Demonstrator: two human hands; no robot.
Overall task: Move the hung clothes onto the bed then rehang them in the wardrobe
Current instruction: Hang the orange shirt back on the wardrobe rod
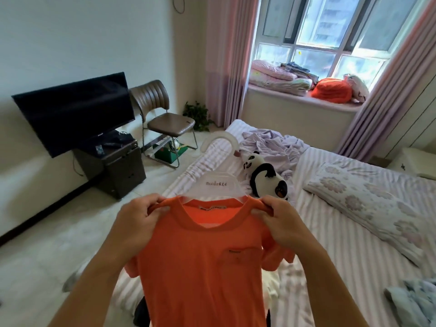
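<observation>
An orange T-shirt hangs between the two hands, held up over the near edge of the bed. The left hand pinches the left shoulder seam, thumb and fingers curled round the fabric; the right hand grips the right shoulder the same way. The hands sit apart, one at each side of the round neckline. The shirt is a soft knit with a ribbed collar and a small dark mark on the chest. A translucent white plastic hanger sits inside the neck, its broad curved hook rising above the collar, with printed lettering on its flat neck.

The bed wears a pale lilac striped sheet. A plush panda lies on it just beyond the hanger, beside a crumpled lilac cloth. A floral pillow lies to the right. Off to the left stand a brown padded chair on a metal frame and a dark flat television.
</observation>
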